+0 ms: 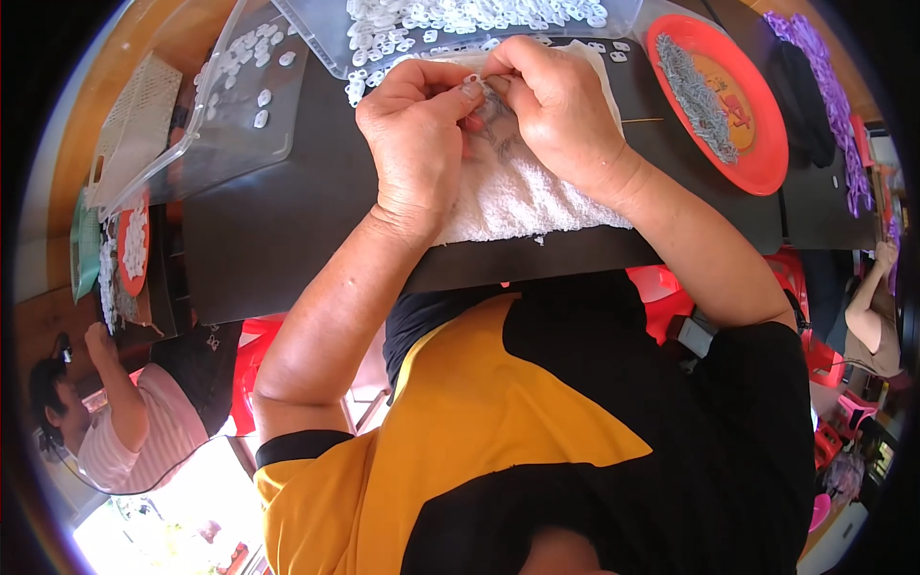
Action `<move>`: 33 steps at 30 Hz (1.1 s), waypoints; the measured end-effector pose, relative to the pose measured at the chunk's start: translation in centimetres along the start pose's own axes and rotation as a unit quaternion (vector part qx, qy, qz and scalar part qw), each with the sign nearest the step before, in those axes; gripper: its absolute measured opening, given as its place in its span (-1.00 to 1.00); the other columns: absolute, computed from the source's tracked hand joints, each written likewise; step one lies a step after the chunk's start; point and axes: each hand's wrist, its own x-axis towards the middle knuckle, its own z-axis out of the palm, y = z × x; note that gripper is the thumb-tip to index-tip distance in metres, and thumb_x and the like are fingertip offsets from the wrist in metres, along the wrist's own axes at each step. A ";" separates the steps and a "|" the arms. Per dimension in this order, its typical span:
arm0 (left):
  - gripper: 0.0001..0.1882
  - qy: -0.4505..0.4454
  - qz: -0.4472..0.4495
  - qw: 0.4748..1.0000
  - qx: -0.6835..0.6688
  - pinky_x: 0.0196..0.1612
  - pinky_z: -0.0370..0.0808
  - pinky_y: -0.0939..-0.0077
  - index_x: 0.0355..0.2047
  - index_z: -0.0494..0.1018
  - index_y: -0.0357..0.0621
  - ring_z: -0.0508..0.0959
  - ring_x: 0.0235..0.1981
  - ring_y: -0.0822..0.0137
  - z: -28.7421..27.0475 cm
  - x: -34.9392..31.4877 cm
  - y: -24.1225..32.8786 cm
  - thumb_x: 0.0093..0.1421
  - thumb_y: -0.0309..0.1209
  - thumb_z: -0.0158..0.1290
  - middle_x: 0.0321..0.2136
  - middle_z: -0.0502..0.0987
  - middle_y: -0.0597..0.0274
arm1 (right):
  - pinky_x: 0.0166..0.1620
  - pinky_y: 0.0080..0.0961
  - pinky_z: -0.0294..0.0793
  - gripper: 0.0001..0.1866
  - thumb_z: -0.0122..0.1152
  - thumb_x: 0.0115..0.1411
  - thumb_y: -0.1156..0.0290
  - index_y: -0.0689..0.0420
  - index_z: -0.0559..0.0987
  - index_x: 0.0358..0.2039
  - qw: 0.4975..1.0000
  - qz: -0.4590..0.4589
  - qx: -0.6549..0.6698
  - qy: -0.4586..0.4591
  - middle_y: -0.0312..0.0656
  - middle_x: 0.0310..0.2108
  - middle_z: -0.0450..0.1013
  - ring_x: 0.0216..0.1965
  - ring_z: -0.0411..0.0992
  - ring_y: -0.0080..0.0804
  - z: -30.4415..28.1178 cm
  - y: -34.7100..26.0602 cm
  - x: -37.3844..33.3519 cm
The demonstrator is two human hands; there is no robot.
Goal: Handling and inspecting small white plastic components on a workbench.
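Over a white towel (527,206), my two hands meet at their fingertips. Thumb and fingers of my left hand (414,129) pinch a small white plastic piece (472,80). My right hand (567,115) is closed in a pinch right beside that piece; whatever its fingertips hold is too small and hidden to make out. Thin grey metal bits (502,144) lie on the towel under my hands. Just beyond my fingers, many similar white pieces (470,17) are heaped in a clear plastic bin (331,43), with some spilled along its near edge.
To the right, an oval red plate (767,163) holds a pile of grey metal pieces (698,101). Another clear bin (251,144) with scattered white pieces stands at left on the dark table (287,249). Purple ribbon-like material (824,86) lies far right. Other people (144,412) sit at both sides.
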 end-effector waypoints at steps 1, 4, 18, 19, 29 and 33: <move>-0.96 0.003 -0.002 1.000 0.004 -0.60 0.31 0.66 -0.39 0.50 -0.37 0.45 -0.60 0.47 0.0 0.0 0.0 0.12 -0.64 0.12 -0.54 0.52 0.18 | -0.33 -0.44 0.46 -0.84 -0.01 0.08 0.70 0.25 0.49 -0.34 1.000 0.008 0.007 -0.004 -0.05 -0.48 0.51 -0.44 0.51 -0.23 0.0 0.0 0.0; -0.97 0.003 0.009 1.000 0.028 -0.60 0.32 0.67 -0.39 0.50 -0.36 0.45 -0.60 0.48 0.1 0.1 -0.2 0.13 -0.64 0.11 -0.54 0.53 0.19 | -0.31 -0.30 0.44 -0.86 0.03 0.04 0.65 0.23 0.51 -0.37 0.999 0.024 0.024 -0.003 -0.04 -0.47 0.51 -0.40 0.49 -0.12 0.1 -0.1 0.1; -0.96 0.000 -0.009 1.000 -0.006 -0.62 0.35 0.69 -0.41 0.49 -0.35 0.46 -0.60 0.54 -0.4 0.2 0.3 0.10 -0.64 0.12 -0.55 0.53 0.23 | -0.31 -0.38 0.49 -0.83 0.09 0.06 0.68 0.21 0.55 -0.33 0.994 0.045 0.099 -0.016 -0.05 -0.43 0.54 -0.38 0.54 -0.12 -0.6 -0.4 0.4; -0.96 0.000 -0.010 1.000 -0.005 -0.62 0.35 0.69 -0.40 0.49 -0.36 0.46 -0.60 0.53 -0.4 0.1 0.3 0.11 -0.64 0.11 -0.54 0.53 0.23 | -0.30 -0.37 0.49 -0.84 0.09 0.06 0.67 0.20 0.54 -0.33 0.995 0.032 0.092 -0.013 -0.05 -0.43 0.54 -0.38 0.54 -0.12 -0.5 -0.1 0.4; -0.96 -0.013 -0.018 0.999 -0.025 -0.64 0.33 0.68 -0.40 0.50 -0.36 0.47 -0.61 0.50 -0.5 0.2 0.3 0.11 -0.64 0.09 -0.54 0.53 0.21 | -0.29 -0.28 0.49 -0.88 0.13 0.08 0.59 0.16 0.52 -0.33 1.000 -0.009 0.016 -0.008 -0.11 -0.40 0.53 -0.35 0.53 -0.10 -0.7 -0.1 0.4; -0.97 -0.014 -0.017 0.999 -0.027 -0.65 0.33 0.68 -0.40 0.50 -0.36 0.47 -0.61 0.50 -0.5 0.3 0.3 0.11 -0.64 0.10 -0.54 0.54 0.20 | -0.29 -0.24 0.47 -0.89 0.14 0.08 0.55 0.14 0.52 -0.34 0.999 -0.035 -0.019 -0.008 -0.13 -0.39 0.53 -0.35 0.52 -0.10 -0.9 0.1 0.5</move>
